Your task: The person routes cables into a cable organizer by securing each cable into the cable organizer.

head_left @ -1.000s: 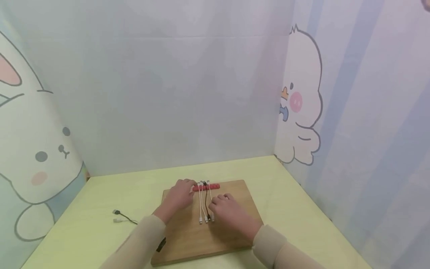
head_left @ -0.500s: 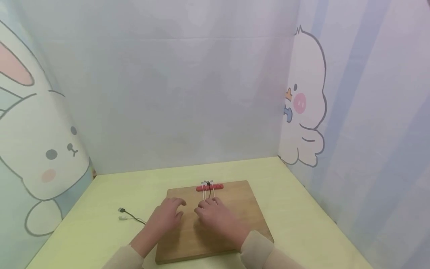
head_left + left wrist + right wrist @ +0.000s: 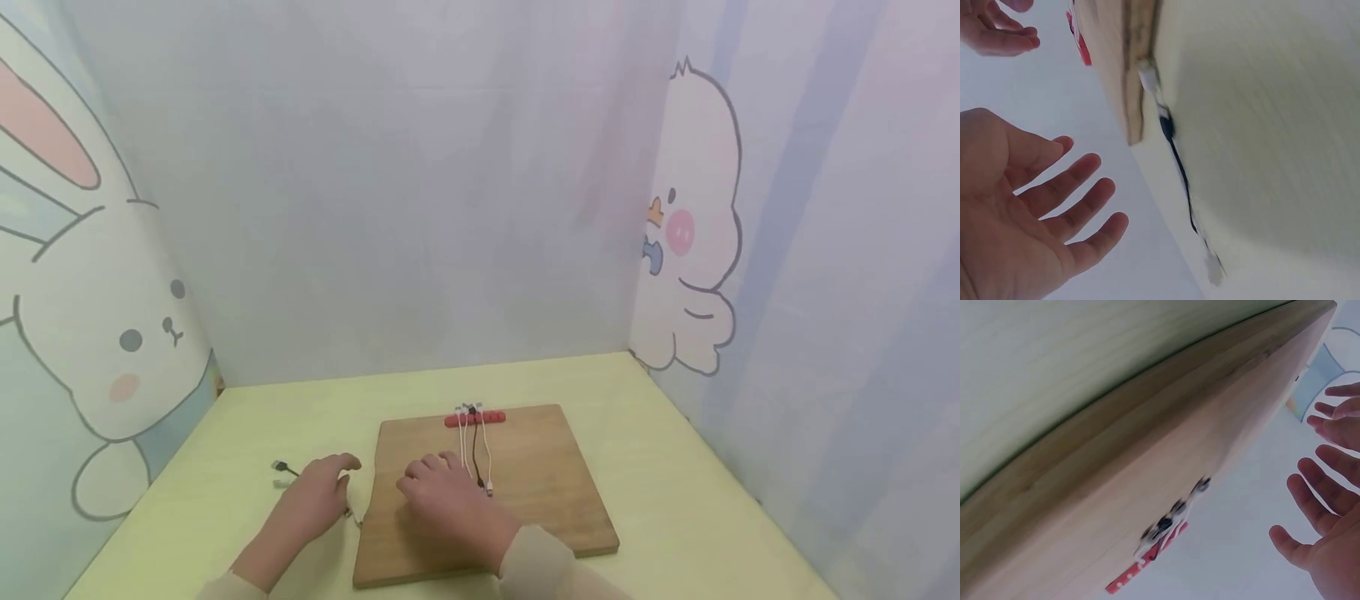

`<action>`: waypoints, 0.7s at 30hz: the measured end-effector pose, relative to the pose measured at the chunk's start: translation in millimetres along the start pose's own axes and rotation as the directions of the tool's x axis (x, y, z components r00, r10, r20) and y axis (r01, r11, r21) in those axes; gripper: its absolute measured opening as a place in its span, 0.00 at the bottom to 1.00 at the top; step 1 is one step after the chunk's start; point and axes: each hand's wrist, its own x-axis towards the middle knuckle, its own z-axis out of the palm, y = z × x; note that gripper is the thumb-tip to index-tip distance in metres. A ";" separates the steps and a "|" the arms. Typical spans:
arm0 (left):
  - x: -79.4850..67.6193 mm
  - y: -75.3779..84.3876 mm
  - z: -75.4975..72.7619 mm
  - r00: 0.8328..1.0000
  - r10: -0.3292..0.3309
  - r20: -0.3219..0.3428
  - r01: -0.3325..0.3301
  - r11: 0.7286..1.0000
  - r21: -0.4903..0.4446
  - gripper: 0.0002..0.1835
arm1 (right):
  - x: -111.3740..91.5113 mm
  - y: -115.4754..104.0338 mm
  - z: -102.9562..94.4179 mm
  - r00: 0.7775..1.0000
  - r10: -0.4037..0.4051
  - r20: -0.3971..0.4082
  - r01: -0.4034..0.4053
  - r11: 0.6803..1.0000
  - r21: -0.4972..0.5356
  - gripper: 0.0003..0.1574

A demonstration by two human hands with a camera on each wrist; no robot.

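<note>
Off the left side of the wooden board, my left hand hovers over two loose short cables, a black one and a white one. Its fingers are spread and hold nothing. Above the board, my right hand is held with relaxed fingers and grips nothing; the right wrist view shows its fingers apart. A red cable holder lies along the board's far edge. Several short charging cables, white and black, run from it towards me. My right hand hides some of their near ends.
The wooden board rests on a pale yellow table. Behind the table stands a plain light curtain, with cartoon-printed panels on both sides.
My left hand has moved from the red holder leftward and nearer, off the board to the loose cables. My right hand has shifted left across the board, uncovering the rightmost white cable.
</note>
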 end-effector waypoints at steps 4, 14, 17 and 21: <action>6.0 -22.9 -5.3 0.997 -0.056 0.061 0.054 0.998 0.041 0.15 | 11.1 -10.8 5.1 0.999 -0.025 0.022 0.025 1.000 0.008 0.14; 19.9 -80.6 -16.9 0.967 -0.205 0.150 0.188 0.974 0.123 0.23 | 40.1 -56.1 26.2 0.983 -0.035 0.182 0.033 0.999 0.015 0.31; 20.6 -92.3 -15.3 0.958 -0.204 0.203 0.166 0.968 0.190 0.25 | 45.9 -65.2 29.7 0.962 -0.038 0.271 0.032 0.999 0.028 0.39; 18.6 -100.0 -13.9 0.954 -0.164 0.250 0.108 0.969 0.223 0.26 | 48.0 -71.3 24.5 0.938 -0.056 0.342 0.037 0.997 0.062 0.32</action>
